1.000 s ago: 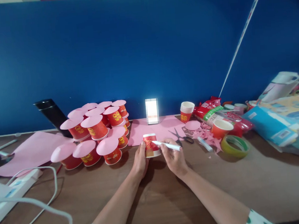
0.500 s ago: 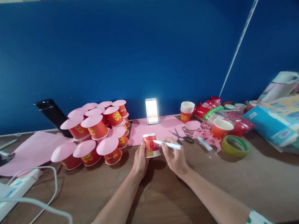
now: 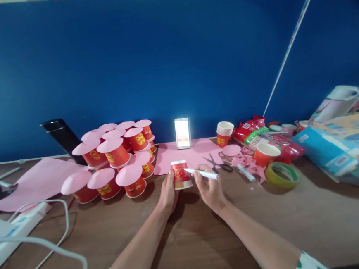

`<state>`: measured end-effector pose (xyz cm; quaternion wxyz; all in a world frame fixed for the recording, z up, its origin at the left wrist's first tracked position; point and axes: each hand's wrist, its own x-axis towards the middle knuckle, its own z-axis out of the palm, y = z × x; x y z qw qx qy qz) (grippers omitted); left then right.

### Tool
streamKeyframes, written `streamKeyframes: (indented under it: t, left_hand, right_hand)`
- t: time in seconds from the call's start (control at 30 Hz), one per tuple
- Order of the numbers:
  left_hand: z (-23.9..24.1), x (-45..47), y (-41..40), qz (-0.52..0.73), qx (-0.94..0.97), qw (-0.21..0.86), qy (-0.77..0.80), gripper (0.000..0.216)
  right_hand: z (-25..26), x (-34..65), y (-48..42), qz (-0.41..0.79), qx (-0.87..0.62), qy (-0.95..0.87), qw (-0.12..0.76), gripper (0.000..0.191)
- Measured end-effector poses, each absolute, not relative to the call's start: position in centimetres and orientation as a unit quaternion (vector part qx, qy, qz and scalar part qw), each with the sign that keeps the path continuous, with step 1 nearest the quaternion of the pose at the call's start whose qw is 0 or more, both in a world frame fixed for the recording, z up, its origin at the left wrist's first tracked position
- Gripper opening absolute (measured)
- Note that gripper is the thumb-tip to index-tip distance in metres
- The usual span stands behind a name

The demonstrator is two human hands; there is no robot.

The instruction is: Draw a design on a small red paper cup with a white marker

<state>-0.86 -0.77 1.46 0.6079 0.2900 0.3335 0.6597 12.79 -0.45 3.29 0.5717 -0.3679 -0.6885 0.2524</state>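
Note:
A red paper cup (image 3: 180, 174) stands upside down on the wooden table (image 3: 188, 241). My left hand (image 3: 168, 193) is closed around the cup's left side. My right hand (image 3: 209, 189) grips a white pen (image 3: 201, 173), whose tip touches the cup's right side. A pink paper sheet (image 3: 187, 153) lies just behind the cup.
To the left, several red cups with pink paper discs (image 3: 115, 156) are piled up. Scissors (image 3: 216, 164), a glue stick (image 3: 245, 173), a green tape roll (image 3: 282, 175), a stack of cups (image 3: 224, 133), pink scraps and packages lie to the right. A power strip (image 3: 10, 233) with cables sits at the left.
The pen tip has shifted slightly along the cup's side. Both hands otherwise stay in place.

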Motion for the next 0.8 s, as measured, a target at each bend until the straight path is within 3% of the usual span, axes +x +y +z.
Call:
streamKeyframes:
  t: [0.8]
  left_hand:
    - [1.7, -0.86, -0.76, 0.658, 0.284, 0.606, 0.345, 0.048]
  right_hand:
    - [3.73, 12.82, -0.69, 0.231, -0.37, -0.695, 0.572, 0.014]
